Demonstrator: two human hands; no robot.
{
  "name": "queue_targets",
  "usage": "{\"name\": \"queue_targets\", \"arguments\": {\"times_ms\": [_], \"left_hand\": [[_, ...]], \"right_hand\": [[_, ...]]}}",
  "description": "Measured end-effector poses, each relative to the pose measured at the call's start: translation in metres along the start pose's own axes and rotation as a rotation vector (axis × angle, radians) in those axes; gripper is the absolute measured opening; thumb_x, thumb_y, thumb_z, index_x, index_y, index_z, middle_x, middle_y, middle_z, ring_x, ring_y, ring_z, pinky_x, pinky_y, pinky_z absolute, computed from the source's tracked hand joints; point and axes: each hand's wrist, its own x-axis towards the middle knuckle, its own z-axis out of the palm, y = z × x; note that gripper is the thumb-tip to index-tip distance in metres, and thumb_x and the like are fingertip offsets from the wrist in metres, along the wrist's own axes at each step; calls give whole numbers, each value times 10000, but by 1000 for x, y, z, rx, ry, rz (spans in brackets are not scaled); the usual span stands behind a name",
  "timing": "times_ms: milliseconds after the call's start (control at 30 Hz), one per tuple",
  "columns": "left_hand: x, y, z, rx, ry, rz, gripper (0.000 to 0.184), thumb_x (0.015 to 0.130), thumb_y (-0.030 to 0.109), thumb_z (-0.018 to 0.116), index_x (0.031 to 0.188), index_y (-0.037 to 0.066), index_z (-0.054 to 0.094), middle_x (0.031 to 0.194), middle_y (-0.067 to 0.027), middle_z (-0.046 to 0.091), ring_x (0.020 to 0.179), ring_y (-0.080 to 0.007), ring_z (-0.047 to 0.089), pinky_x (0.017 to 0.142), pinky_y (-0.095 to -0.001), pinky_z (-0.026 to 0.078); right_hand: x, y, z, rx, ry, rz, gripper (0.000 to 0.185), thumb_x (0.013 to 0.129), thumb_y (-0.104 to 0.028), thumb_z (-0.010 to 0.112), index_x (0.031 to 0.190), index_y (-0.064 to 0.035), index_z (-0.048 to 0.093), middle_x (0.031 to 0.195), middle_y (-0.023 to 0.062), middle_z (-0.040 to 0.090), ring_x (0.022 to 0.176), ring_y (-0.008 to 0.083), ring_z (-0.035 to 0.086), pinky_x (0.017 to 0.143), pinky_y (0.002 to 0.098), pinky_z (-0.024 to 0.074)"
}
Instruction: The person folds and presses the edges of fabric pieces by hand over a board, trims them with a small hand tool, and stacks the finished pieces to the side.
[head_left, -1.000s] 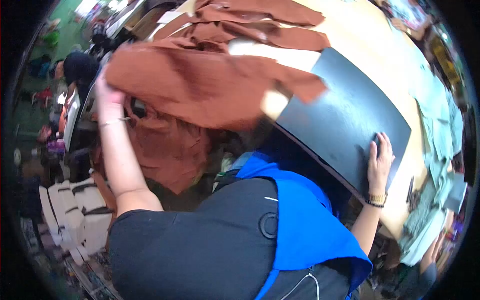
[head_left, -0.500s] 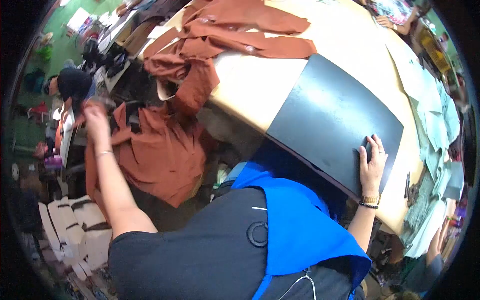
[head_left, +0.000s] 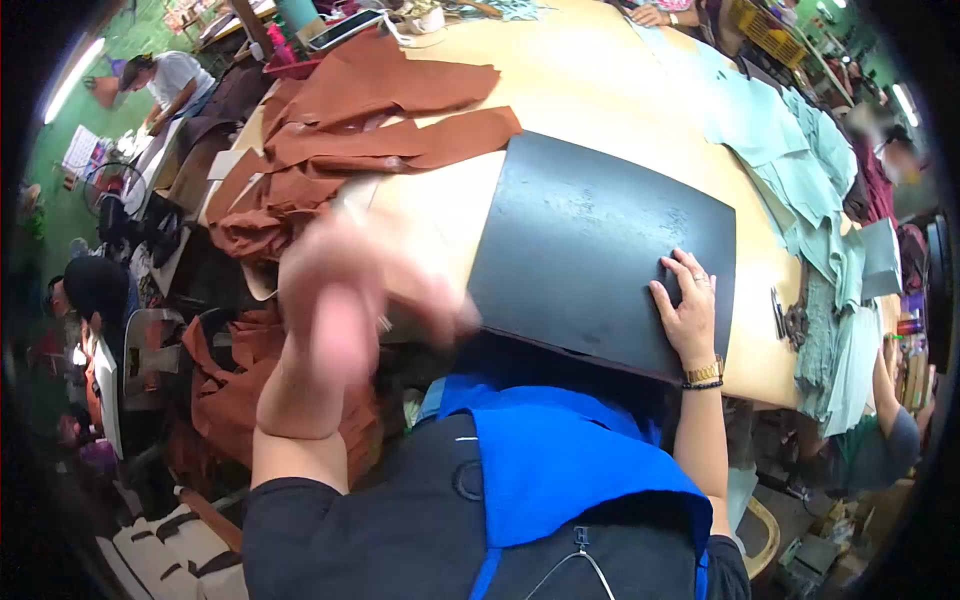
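My right hand (head_left: 688, 312) lies with fingers spread on the right part of a black board (head_left: 600, 240) at the table's front edge. Raised over the table edge, left of the board, is my left hand (head_left: 365, 285), smeared by motion; its fingers cannot be made out clearly. Rust-brown cloth pieces (head_left: 390, 80) lie in folds on the table beyond my left hand. More rust-brown cloth (head_left: 235, 390) hangs in a heap below the table, to the left of my left forearm.
Pale green cloth (head_left: 790, 160) runs along the right side of the table (head_left: 570, 60). A dark pen-like tool (head_left: 778, 312) lies right of the board. A phone (head_left: 345, 30) is at the back left. Other people sit at the left, back and right.
My left hand let go of a brown cloth piece at the far left, then swung right towards the board. The view has shifted, while my right hand stays on the board.
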Motion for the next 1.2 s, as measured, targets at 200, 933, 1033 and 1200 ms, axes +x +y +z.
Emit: {"name": "queue_targets", "arguments": {"times_ms": [200, 933, 1033, 1200], "left_hand": [[29, 53, 61, -884, -358, 60, 353, 1006, 427, 547, 1128, 131, 693, 963, -55, 650, 698, -136, 541, 626, -291, 400], [21, -333, -59, -327, 1012, -1182, 447, 949, 339, 692, 1359, 223, 556, 1276, 35, 546, 837, -110, 590, 757, -342, 519], [34, -337, -51, -220, 913, -1176, 330, 946, 285, 701, 1260, 205, 640, 1042, 67, 631, 720, -68, 580, 601, -252, 477], [62, -266, 39, -490, 732, -730, 231, 963, 67, 625, 1189, 93, 663, 798, 59, 589, 565, -12, 438, 491, -172, 394]], "right_hand": [[2, -1, -1, 6, 8, 9, 396, 896, -342, 704, 1228, -131, 651, 1400, 86, 569, 1373, 312, 465, 1148, 625, 249], [4, -1, -3, 75, 44, 16, 365, 848, -297, 752, 1158, -123, 670, 1338, 100, 600, 1318, 323, 503, 1125, 628, 282], [5, 1, -4, 83, 49, 14, 365, 849, -297, 752, 1158, -121, 671, 1329, 100, 604, 1313, 324, 508, 1125, 632, 279], [5, 9, 0, 179, 107, 25, 390, 855, -299, 751, 1173, -92, 663, 1245, 114, 653, 1229, 333, 575, 1118, 559, 335]]}}
